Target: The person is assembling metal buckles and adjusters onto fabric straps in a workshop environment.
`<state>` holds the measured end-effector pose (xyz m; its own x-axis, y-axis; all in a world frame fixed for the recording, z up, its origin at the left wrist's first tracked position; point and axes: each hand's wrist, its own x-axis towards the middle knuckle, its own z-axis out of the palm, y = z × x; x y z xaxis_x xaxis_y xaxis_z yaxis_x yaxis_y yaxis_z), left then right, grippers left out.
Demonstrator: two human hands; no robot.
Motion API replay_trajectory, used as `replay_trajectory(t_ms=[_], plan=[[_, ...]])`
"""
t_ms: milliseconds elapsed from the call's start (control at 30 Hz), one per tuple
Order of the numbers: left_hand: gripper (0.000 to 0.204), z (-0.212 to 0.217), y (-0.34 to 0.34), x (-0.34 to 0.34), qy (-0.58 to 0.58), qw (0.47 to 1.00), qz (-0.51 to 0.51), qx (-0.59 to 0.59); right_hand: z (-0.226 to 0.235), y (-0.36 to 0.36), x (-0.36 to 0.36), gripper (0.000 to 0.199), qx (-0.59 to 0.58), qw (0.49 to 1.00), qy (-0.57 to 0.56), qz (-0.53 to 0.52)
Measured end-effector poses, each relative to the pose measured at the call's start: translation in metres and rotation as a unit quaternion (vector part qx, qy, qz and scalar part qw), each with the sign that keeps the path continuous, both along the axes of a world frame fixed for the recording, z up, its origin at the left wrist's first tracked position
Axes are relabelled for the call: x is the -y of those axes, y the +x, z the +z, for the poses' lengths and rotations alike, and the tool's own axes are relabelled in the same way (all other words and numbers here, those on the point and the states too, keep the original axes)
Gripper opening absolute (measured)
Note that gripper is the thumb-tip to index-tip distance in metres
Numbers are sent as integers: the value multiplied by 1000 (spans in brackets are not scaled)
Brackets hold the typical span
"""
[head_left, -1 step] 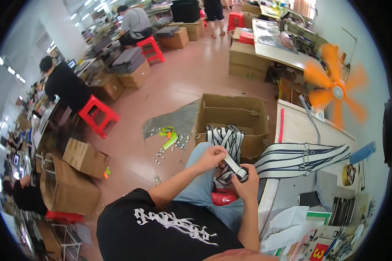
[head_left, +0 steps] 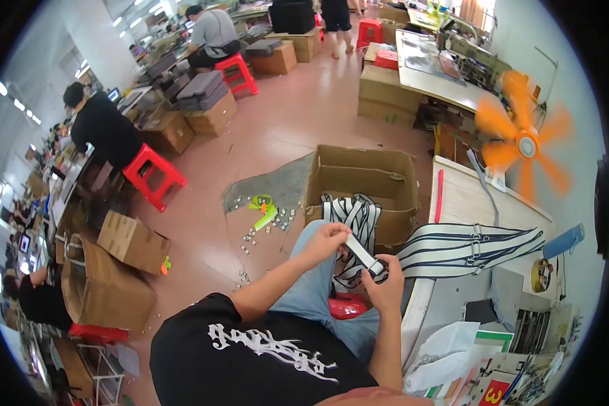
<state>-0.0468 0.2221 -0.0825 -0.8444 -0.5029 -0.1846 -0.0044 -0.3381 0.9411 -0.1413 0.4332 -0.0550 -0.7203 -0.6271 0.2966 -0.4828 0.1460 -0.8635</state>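
Observation:
A white webbing strap [head_left: 363,252] with dark edges is stretched between my two hands, above my knees. My left hand [head_left: 327,243] pinches its upper end. Its lower part, where a dark slider buckle seems to sit, is gripped by the thumb and fingers of my right hand [head_left: 386,281]. The buckle is partly covered by those fingers. Beyond my hands, a heap of similar striped straps [head_left: 353,211] spills over the near side of an open cardboard box [head_left: 365,159]. More striped straps with metal buckles [head_left: 474,250] lie flat in a bundle on the table to my right.
An orange fan [head_left: 525,143] stands beyond the table [head_left: 423,301], its blades blurred. Small metal pieces and a yellow-green ribbon [head_left: 264,215] lie on the floor. Cardboard boxes [head_left: 108,291] and a red stool [head_left: 153,177] stand left, where other people sit working.

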Motion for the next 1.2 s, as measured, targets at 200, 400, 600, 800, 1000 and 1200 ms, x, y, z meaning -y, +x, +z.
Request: replay_trajectory(t_ms=[200, 400, 600, 800, 1000, 1200], plan=[[35, -5, 21, -41, 132, 983, -114, -51, 4, 10, 7, 39, -48, 997, -34, 45], [41, -32, 26, -53, 284, 954, -95, -30, -5, 13, 6, 43, 21, 994, -99, 27], [25, -36, 19, -44, 336, 934, -31, -121, -10, 11, 6, 43, 15, 997, -61, 35], [24, -1, 16, -56, 346, 935, -32, -75, -5, 15, 7, 43, 17, 998, -58, 28], [48, -18, 12, -83, 199, 975, -75, -61, -8, 17, 8, 43, 8, 996, -58, 61], [47, 13, 2, -81, 27, 993, -84, -77, -4, 18, 12, 43, 22, 1000, -8, -14]])
